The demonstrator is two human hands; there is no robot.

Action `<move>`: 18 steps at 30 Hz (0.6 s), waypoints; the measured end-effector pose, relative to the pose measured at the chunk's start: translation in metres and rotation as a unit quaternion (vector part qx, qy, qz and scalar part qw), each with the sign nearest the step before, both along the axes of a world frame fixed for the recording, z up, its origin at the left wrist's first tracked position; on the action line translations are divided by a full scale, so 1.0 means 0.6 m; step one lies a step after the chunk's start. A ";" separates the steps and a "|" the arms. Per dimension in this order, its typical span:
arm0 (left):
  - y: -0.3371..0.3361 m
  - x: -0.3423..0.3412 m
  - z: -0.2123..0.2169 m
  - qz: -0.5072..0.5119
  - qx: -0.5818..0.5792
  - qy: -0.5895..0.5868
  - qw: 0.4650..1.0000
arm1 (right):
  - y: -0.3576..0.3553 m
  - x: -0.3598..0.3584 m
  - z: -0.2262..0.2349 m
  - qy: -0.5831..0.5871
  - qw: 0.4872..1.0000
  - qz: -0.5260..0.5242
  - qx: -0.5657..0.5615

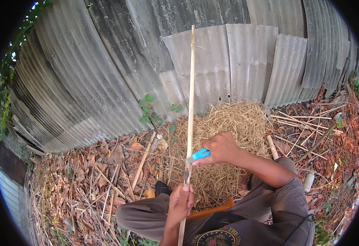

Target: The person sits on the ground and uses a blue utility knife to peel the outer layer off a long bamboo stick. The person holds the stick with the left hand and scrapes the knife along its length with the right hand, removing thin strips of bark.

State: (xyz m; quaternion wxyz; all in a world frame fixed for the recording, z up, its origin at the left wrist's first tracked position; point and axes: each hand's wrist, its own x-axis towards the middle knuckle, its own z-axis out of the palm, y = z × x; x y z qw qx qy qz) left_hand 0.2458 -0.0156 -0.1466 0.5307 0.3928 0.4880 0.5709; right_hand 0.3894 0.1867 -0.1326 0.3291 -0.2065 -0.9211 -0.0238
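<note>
A long, pale bamboo strip [191, 102] stands nearly upright in the middle of the head view, running from my lap up past the corrugated sheets. My left hand [180, 201] is wrapped round its lower part, just below a darker, scraped-looking stretch. In my right hand [222, 146] is a knife with a light blue handle [201, 154], its short blade against the strip a little above my left hand. My right fingers are closed on the handle. A frayed fibre sticks out near the strip's top. An orange-brown length of material [212, 209] lies across my lap.
A corrugated sheet wall [93, 74] rises ahead. A heap of straw-like shavings [224, 123] lies before me. Dry leaves [81, 176] and loose sticks cover the left ground; thin cut strips [302, 123] lie at the right. A pale bottle-like object [309, 181] is beside my knee.
</note>
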 end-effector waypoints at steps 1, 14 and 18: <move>-0.002 0.001 -0.002 -0.004 0.004 -0.022 1.000 | 0.007 0.000 -0.002 0.000 1.000 -0.003 0.016; 0.002 0.010 0.003 -0.047 -0.021 -0.143 0.988 | 0.055 0.000 -0.023 0.060 0.998 -0.003 0.036; -0.012 0.026 -0.007 -0.089 -0.056 -0.208 0.973 | 0.164 0.035 -0.006 0.100 0.941 -0.244 -0.213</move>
